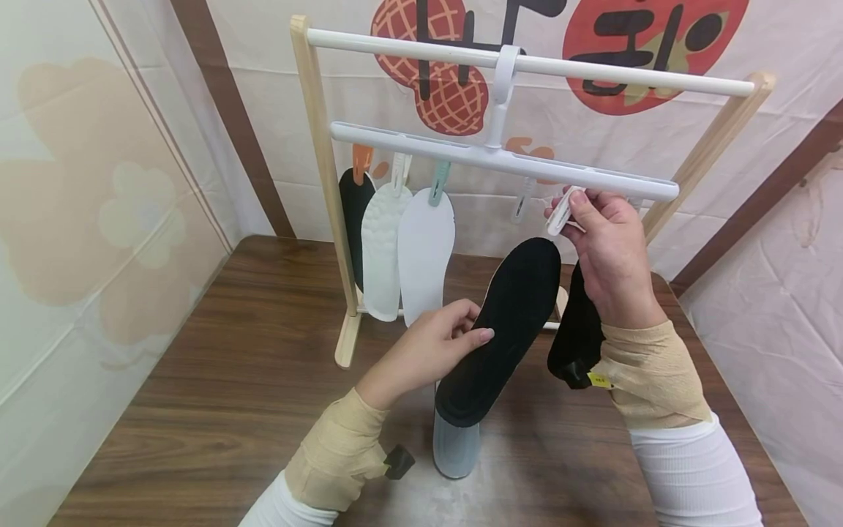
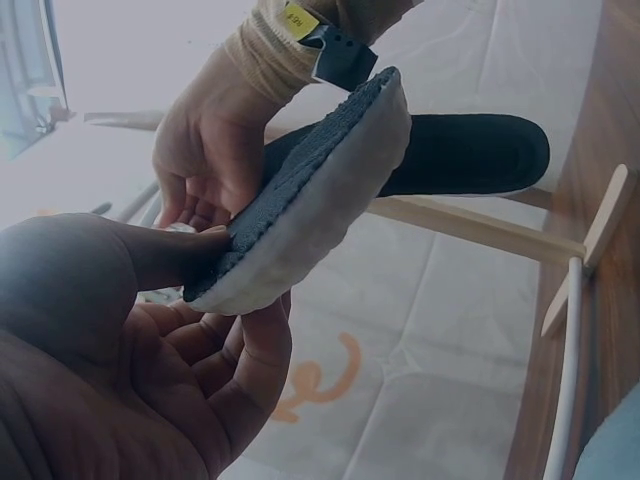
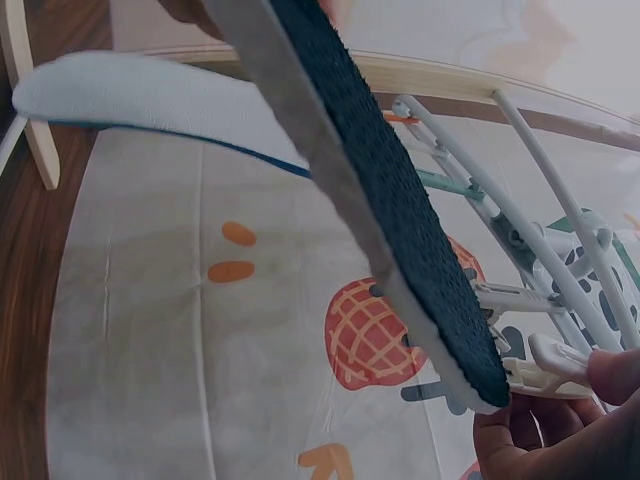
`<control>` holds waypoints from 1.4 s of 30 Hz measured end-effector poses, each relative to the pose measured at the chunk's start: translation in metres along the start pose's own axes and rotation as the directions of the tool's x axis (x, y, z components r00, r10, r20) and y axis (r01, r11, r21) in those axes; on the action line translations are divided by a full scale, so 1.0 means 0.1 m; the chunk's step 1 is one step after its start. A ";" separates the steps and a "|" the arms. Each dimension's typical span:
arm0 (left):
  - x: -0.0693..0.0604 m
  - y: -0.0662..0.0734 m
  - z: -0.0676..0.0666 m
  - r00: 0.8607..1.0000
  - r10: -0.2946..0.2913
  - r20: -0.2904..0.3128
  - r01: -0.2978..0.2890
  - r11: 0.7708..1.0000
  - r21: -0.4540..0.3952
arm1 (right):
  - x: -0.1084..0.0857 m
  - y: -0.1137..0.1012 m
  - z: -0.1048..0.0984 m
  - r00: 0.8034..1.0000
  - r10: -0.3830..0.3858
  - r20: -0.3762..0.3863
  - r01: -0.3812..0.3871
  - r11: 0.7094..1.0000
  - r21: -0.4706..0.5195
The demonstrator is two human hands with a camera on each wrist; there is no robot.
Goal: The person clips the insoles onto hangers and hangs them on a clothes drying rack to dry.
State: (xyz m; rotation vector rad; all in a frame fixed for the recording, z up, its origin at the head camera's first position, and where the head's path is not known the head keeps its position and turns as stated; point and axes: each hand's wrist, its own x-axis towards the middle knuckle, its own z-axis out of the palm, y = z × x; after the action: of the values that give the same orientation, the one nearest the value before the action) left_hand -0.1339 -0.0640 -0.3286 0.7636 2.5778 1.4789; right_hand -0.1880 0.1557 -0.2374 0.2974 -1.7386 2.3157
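Observation:
My left hand pinches the side of a black insole, thumb on its black face. In the left wrist view its pale underside shows. My right hand pinches a white clip under the hanger's bar. In the right wrist view the clip's mouth meets the insole's end; whether it grips the insole, I cannot tell. Another black insole hangs behind my right wrist, its top hidden. A bare white clip hangs left of the right hand.
A wooden stand's white rod carries the hanger. At its left, an orange clip holds a dark insole, a white clip a bumpy white one, and a green clip a white one. A greyish insole lies on the table.

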 end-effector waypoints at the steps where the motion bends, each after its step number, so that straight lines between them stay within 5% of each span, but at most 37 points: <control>1: 0.00 0.00 0.00 1.000 0.003 -0.001 -0.003 1.000 0.000 | 0.00 0.00 0.01 1.000 -0.002 0.000 0.002 1.000 0.005; 42: 0.10 0.02 -0.01 1.000 0.020 -0.021 -0.020 1.000 -0.005 | -0.03 0.01 0.00 0.998 -0.053 0.023 0.053 0.999 -0.008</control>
State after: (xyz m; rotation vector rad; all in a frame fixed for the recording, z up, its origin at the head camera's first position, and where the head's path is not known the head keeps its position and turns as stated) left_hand -0.1419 -0.0593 -0.3251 0.7792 2.5878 1.5071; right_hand -0.1858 0.1550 -0.2389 0.3656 -1.7288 2.2761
